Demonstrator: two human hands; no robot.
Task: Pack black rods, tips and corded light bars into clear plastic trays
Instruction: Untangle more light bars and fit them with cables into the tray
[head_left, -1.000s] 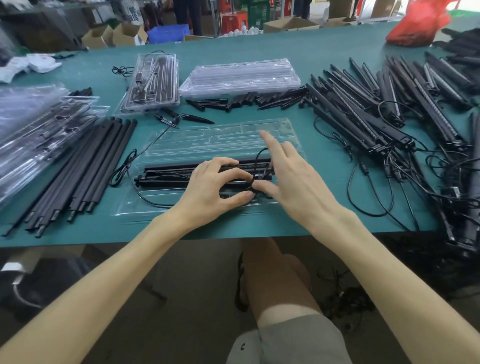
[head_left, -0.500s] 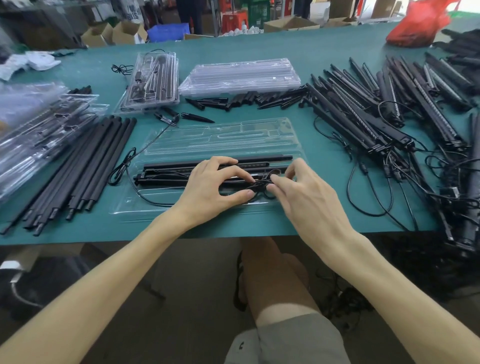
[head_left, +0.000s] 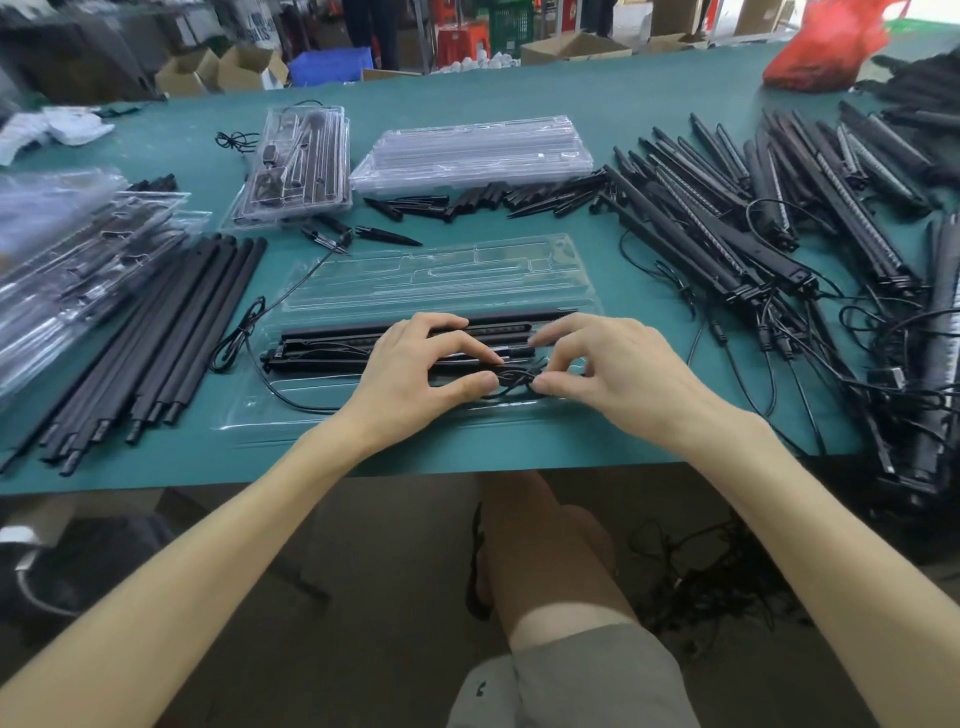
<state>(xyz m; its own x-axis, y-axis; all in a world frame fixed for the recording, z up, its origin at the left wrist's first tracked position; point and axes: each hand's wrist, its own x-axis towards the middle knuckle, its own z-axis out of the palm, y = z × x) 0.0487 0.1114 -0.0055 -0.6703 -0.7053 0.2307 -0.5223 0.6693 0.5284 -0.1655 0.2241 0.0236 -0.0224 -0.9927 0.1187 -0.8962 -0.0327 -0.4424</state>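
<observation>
Left hand (head_left: 415, 371) and right hand (head_left: 597, 371) pinch the cord (head_left: 514, 378) over the tray (head_left: 441, 280)

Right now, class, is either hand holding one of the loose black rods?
No: the left hand and right hand pinch the bundled cord over the clear tray, while the black rods lie untouched at the left.

The clear plastic tray (head_left: 441, 280) is thin and glossy, catching white glare — the black rods (head_left: 171, 322) and light bars (head_left: 727, 249) look like matt plastic — and the teal desk (head_left: 519, 93) has a dull, smooth covering.
</observation>
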